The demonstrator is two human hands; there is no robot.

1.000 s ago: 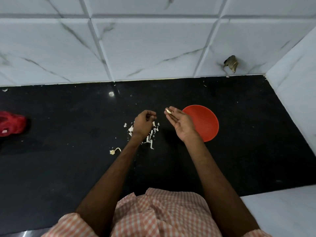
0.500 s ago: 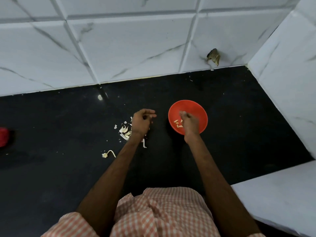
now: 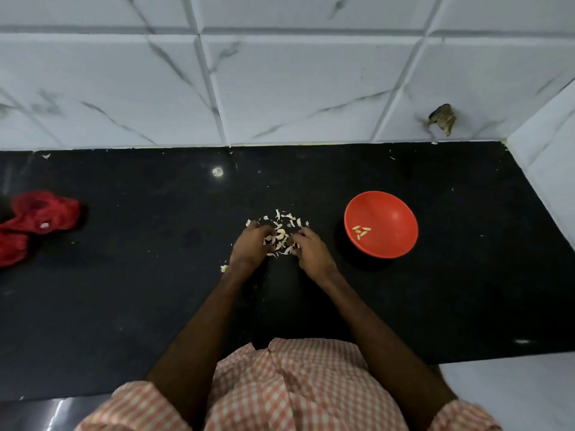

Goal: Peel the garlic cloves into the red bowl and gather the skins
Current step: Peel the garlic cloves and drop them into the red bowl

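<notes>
**Cloves in the bowl, skins not yet gathered**

Our peeled cloves (image 3: pixel 361 231) lie in a small cluster on the floor of the red bowl (image 3: pixel 392 213), so we judge the peeling done, or nearly so. What is left is the skins (image 3: pixel 280 234). They lie in a loose pile on the black desk (image 3: pixel 124 306) just left of the bowl, with a few flakes scattered round its edge. Our left hand (image 3: pixel 250 244) and right hand (image 3: pixel 309 251) sit on either side of that pile, fingers bent down onto it and cupping inward. Whether either hand actually pinches any skin, we cannot tell. A stray scrap (image 3: pixel 224 268) lies farther left of the bowl, beside our left wrist, and needs collecting too.
</notes>
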